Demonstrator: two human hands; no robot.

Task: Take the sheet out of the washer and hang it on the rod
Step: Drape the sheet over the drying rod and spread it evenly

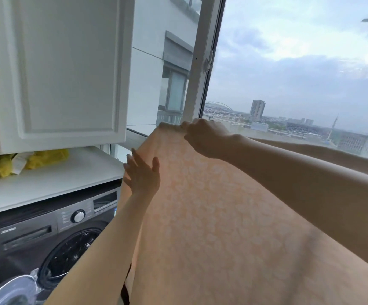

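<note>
A pale peach sheet with a faint white flower print hangs spread out in front of me and fills the lower right of the view. My right hand pinches its top edge near the window frame. Fingers spread, my left hand lies flat against the sheet's left side and grips nothing. The rod is hidden under the sheet. At lower left stands the dark grey washer, its drum dark inside and its round door swung open.
A white countertop over the washer carries yellow bags. Above it hangs a white cabinet door. A white window frame stands behind the sheet, with city buildings and cloudy sky beyond.
</note>
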